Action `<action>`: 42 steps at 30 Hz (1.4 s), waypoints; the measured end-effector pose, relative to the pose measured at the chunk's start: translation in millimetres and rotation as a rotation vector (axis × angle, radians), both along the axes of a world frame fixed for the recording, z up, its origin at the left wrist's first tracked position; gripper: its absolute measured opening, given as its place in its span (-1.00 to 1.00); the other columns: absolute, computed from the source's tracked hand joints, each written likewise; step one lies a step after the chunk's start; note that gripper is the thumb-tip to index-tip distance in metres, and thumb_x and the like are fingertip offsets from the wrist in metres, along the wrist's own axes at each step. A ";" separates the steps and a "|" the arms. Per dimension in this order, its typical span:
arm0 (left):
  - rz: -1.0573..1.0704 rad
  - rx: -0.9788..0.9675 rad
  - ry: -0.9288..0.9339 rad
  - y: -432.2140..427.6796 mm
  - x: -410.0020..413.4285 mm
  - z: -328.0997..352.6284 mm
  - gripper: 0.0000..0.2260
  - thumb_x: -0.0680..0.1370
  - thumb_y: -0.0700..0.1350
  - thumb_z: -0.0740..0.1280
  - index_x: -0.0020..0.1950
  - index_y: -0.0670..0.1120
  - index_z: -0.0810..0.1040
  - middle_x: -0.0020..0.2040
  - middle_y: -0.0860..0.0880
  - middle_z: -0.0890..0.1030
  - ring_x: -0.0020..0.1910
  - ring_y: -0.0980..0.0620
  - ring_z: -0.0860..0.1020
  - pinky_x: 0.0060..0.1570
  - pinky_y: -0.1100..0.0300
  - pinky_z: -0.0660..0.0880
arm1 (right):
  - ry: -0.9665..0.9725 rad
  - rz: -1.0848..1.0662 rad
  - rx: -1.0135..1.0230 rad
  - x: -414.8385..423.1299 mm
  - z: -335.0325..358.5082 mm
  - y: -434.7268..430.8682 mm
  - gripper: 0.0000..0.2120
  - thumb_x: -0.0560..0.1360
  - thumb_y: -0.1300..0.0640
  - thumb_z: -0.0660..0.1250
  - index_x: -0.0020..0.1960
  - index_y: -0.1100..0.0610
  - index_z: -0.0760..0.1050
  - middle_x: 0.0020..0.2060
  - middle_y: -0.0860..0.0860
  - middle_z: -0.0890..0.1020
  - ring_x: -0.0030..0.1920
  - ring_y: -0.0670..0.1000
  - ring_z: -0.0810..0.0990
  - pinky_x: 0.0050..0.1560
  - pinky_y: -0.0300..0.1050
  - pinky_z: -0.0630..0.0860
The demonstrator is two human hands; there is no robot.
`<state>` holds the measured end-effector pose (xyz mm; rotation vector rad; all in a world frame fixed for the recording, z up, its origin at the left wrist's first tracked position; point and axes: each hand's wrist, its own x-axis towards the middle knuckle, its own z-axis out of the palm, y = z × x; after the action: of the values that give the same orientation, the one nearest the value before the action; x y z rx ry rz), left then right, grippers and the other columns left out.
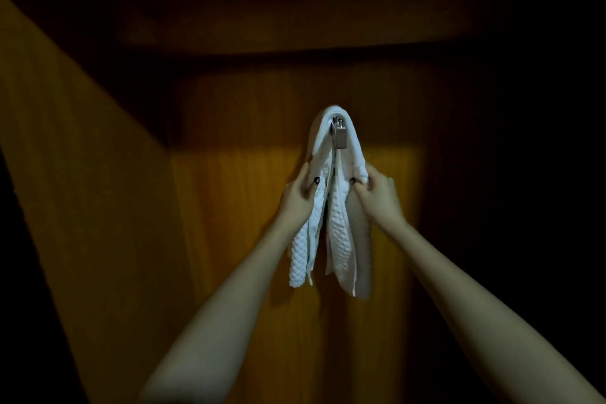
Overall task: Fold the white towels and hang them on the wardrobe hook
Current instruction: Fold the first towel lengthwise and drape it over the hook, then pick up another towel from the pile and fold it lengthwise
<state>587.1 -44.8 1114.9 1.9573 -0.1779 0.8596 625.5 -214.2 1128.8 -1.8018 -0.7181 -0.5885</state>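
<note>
A white textured towel (337,226) hangs draped over a small metal hook (339,136) on the wooden back panel of the wardrobe. Its folded layers fall in two bunches, left and right of the hook. My left hand (300,195) pinches the left bunch just below the hook. On the other side, my right hand (377,190) grips the towel's rolled right edge at about the same height. Both arms reach up from the bottom of the view.
The wooden back panel (229,207) is dimly lit, with a brighter patch around the hook. A lighter side wall (65,174) slants in on the left. A dark shelf or ceiling (295,26) runs overhead. The right side is in deep shadow.
</note>
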 end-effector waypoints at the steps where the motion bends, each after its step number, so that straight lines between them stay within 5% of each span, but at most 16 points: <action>1: 0.012 -0.026 0.007 -2.2 1.3 -3.4 -0.53 0.63 -0.04 0.21 0.53 0.04 0.19 -0.10 0.47 0.38 -0.35 0.51 0.43 -0.33 0.56 0.38 | -0.001 0.012 -0.004 -0.4 0.2 -1.2 -0.80 0.52 0.34 0.23 -0.08 0.05 0.48 -0.38 0.00 0.52 -0.54 -0.19 0.36 -0.54 -0.36 0.24; 5: 0.005 -0.019 0.053 -6.4 -0.7 -5.4 -0.52 0.61 0.03 0.23 0.52 0.10 0.20 -0.22 0.31 0.41 -0.35 0.44 0.39 -0.28 0.50 0.32 | 0.023 0.025 -0.069 -5.2 0.5 0.1 -0.77 0.56 0.29 0.21 0.16 0.08 0.46 -0.25 -0.05 0.56 -0.44 -0.21 0.40 -0.48 -0.40 0.30; 8: -0.041 0.074 0.068 -2.6 -21.2 -5.5 -0.48 0.60 0.08 0.24 0.53 0.13 0.13 0.07 0.53 0.38 -0.09 0.65 0.37 -0.18 0.65 0.35 | 0.058 0.082 -0.141 -24.3 -11.9 -10.1 -0.45 0.58 0.15 0.25 0.52 0.00 0.17 0.04 -0.10 0.54 -0.31 -0.32 0.46 -0.37 -0.47 0.36; 10: -0.063 0.100 0.090 -1.9 -44.3 -12.5 -0.49 0.59 0.14 0.23 0.51 0.18 0.14 0.27 0.41 0.30 0.06 0.68 0.29 -0.07 0.68 0.30 | 0.080 0.098 -0.141 -44.4 -27.5 -18.1 -0.36 0.57 0.10 0.29 0.56 -0.01 0.07 0.23 -0.07 0.51 -0.04 -0.37 0.53 -0.08 -0.45 0.47; 12: -0.060 0.128 0.153 -2.3 -68.1 -31.7 -0.51 0.58 0.15 0.25 0.47 0.23 0.17 0.42 0.23 0.32 0.30 0.39 0.36 0.18 0.39 0.38 | 0.112 0.053 -0.180 -66.4 -48.8 -23.4 -0.31 0.56 0.07 0.32 0.57 0.03 0.04 0.45 0.01 0.36 0.38 -0.11 0.40 0.35 -0.14 0.38; 13: -0.029 0.172 0.187 -1.5 -78.3 -44.8 -0.51 0.58 0.14 0.25 0.47 0.25 0.17 0.46 0.16 0.32 0.37 0.20 0.36 0.25 0.20 0.39 | 0.128 0.019 -0.210 -76.6 -60.6 -25.7 -0.30 0.56 0.06 0.33 0.57 0.05 0.03 0.49 0.04 0.30 0.45 0.00 0.31 0.40 -0.05 0.31; 15: 0.035 0.293 0.228 -0.9 -104.8 -79.2 -0.49 0.58 0.12 0.26 0.48 0.25 0.15 0.48 0.09 0.32 0.41 0.04 0.34 0.30 0.03 0.38 | 0.162 -0.034 -0.256 -104.0 -92.6 -30.4 -0.29 0.55 0.07 0.33 0.57 0.06 0.02 0.49 0.09 0.28 0.46 0.07 0.29 0.37 -0.02 0.31; 19: 0.092 0.413 0.297 -2.1 -173.7 -161.8 -0.49 0.59 0.08 0.23 0.49 0.27 0.12 0.49 0.08 0.30 0.40 0.00 0.36 0.18 0.14 0.34 | 0.241 -0.075 -0.340 -167.0 -174.2 -39.0 -0.28 0.55 0.08 0.34 0.57 0.00 0.01 0.51 0.07 0.24 0.48 0.06 0.25 0.39 -0.07 0.23; 22: 0.158 0.558 0.415 -2.4 -224.1 -221.9 -0.49 0.60 0.12 0.20 0.49 0.30 0.05 0.50 0.08 0.26 0.39 -0.03 0.35 0.17 0.04 0.40 | 0.318 -0.089 -0.447 -219.7 -240.6 -45.4 -0.26 0.56 0.07 0.32 0.57 -0.09 -0.06 0.52 0.07 0.20 0.49 0.06 0.24 0.41 -0.02 0.24; 26: 0.086 0.513 0.512 2.8 -277.6 -302.2 -0.49 0.61 0.09 0.18 0.52 0.24 0.06 0.49 0.03 0.27 0.35 -0.03 0.37 0.19 0.03 0.44 | 0.426 -0.012 -0.579 -272.7 -322.4 -51.0 -0.29 0.59 0.08 0.28 0.56 -0.14 -0.09 0.51 0.11 0.19 0.46 0.11 0.28 0.38 0.12 0.37; 31: 0.066 0.466 0.698 19.0 -310.6 -404.8 -0.49 0.61 0.03 0.21 0.53 0.18 0.11 0.48 0.02 0.28 0.37 -0.05 0.35 0.23 -0.02 0.42 | 0.552 0.022 -0.706 -295.1 -408.8 -44.1 -0.35 0.60 0.12 0.24 0.57 -0.12 -0.02 0.51 0.13 0.17 0.47 0.16 0.22 0.40 0.12 0.32; 36: 0.094 0.445 0.777 37.0 -332.4 -505.1 -0.48 0.56 -0.12 0.30 0.51 0.04 0.25 0.41 -0.06 0.40 0.35 -0.12 0.39 0.28 -0.07 0.38 | 0.574 0.101 -0.844 -288.7 -502.0 -18.5 -0.40 0.57 0.20 0.26 0.55 0.02 0.14 0.40 0.19 0.33 0.35 0.20 0.36 0.30 0.05 0.38; 42: 0.165 0.385 0.893 64.9 -340.5 -630.3 -0.48 0.53 -0.21 0.34 0.48 -0.03 0.33 0.33 -0.09 0.48 0.28 -0.06 0.48 0.21 0.09 0.45 | 0.632 0.207 -0.968 -262.8 -632.5 18.8 -0.39 0.54 0.22 0.26 0.54 0.02 0.17 0.43 0.19 0.30 0.36 0.21 0.36 0.30 0.08 0.41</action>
<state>246.6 20.1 484.6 2.5549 0.3736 -0.0243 362.7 -195.4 496.2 -2.5410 -0.7751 0.5810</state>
